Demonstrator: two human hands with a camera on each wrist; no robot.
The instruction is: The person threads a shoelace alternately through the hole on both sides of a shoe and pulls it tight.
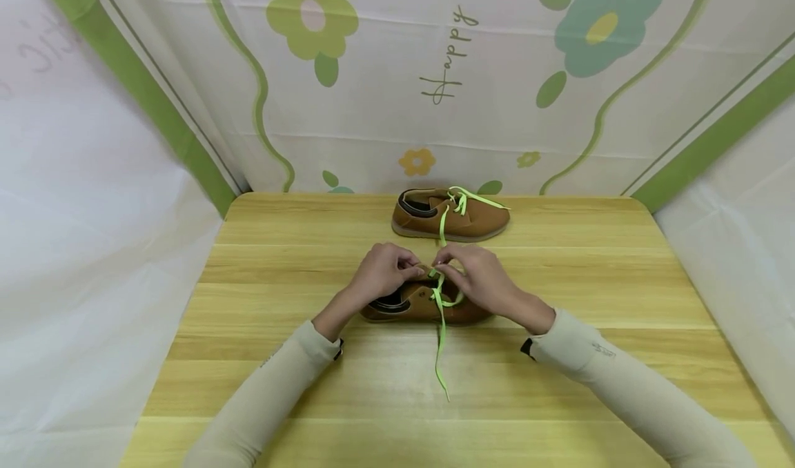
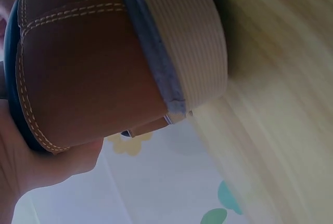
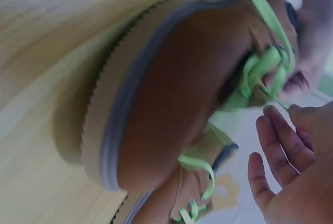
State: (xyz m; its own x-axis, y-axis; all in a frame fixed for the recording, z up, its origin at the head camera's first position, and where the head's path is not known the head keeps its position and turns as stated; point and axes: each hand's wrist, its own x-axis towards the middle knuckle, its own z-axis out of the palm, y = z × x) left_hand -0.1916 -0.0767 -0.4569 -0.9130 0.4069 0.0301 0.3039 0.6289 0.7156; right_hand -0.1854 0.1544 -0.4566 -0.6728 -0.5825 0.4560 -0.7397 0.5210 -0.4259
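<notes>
A brown shoe with bright green laces lies on the table, its toe pointing right. My left hand is at the shoe's far side, thumb and fingers pinching the far eyelet flap. In the left wrist view, the brown heel hides most of that hand. My right hand pinches the green shoelace between thumb and index finger near the eyelets; its other fingers are spread in the right wrist view. A loose lace end trails over the near side onto the table.
A second brown shoe, also laced in green, stands behind at the table's back edge, toe right. The wooden table meets a white flowered fabric backdrop, with white fabric walls on both sides.
</notes>
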